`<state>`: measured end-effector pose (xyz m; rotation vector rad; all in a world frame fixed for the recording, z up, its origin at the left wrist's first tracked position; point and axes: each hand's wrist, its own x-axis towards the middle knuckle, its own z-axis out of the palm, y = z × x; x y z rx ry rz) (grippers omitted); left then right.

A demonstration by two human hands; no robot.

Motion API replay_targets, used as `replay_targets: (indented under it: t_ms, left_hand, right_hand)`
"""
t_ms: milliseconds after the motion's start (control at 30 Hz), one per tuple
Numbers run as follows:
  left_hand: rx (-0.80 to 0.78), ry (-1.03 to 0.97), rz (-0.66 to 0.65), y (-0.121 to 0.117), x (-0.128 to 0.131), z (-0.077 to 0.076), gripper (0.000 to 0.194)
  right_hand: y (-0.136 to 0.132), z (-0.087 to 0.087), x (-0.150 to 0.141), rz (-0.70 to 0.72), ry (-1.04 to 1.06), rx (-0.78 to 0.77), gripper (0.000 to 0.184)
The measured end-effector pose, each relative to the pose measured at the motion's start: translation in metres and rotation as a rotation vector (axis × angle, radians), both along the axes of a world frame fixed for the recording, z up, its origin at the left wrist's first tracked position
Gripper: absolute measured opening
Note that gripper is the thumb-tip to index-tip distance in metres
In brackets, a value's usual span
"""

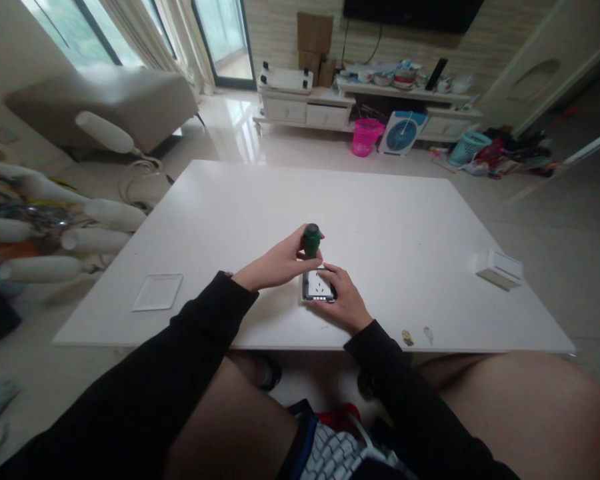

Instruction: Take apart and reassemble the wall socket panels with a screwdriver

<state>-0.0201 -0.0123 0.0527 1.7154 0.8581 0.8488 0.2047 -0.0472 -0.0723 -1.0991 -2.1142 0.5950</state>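
A screwdriver with a green handle (311,241) stands upright in my left hand (293,255), whose fingers are wrapped round it. Its tip is hidden behind the fingers, at the far edge of a wall socket (319,285). The socket has a white face with slots and a dark frame, and lies on the white table (260,200). My right hand (344,297) grips the socket from the right, with fingers along its far and near sides. Left of both hands lies a square white frame (157,293), apart from them.
A small white box (499,269) stands near the table's right edge. Two small stickers, one a yellow figure (407,338), lie by the front edge. Beyond the table are a pink basket (367,137), a blue fan (403,133) and a grey bench (105,100).
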Motion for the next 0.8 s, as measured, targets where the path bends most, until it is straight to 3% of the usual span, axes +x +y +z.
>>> replay_targets:
  t_ms: [200,500,567,733,800]
  left_hand:
    - [0.042,0.064,0.2,0.004,0.008,-0.006,0.032]
    - [0.015,0.002,0.02,0.007,0.0,-0.004,0.03]
    - [0.016,0.012,0.043,0.005,0.003,-0.004,0.03]
    - [0.07,0.093,0.242,0.002,0.011,-0.008,0.027]
    - [0.07,0.099,0.223,0.003,0.01,-0.008,0.026]
  right_hand:
    - [0.0,-0.001,0.0,-0.001,-0.004,-0.005,0.064]
    - [0.0,0.0,0.001,0.005,-0.004,0.001,0.065]
    - [0.0,0.0,0.001,0.005,-0.004,-0.003,0.065]
    - [0.0,-0.001,0.001,-0.002,0.006,-0.01,0.065]
    - [0.0,-0.001,0.001,-0.004,0.008,-0.008,0.064]
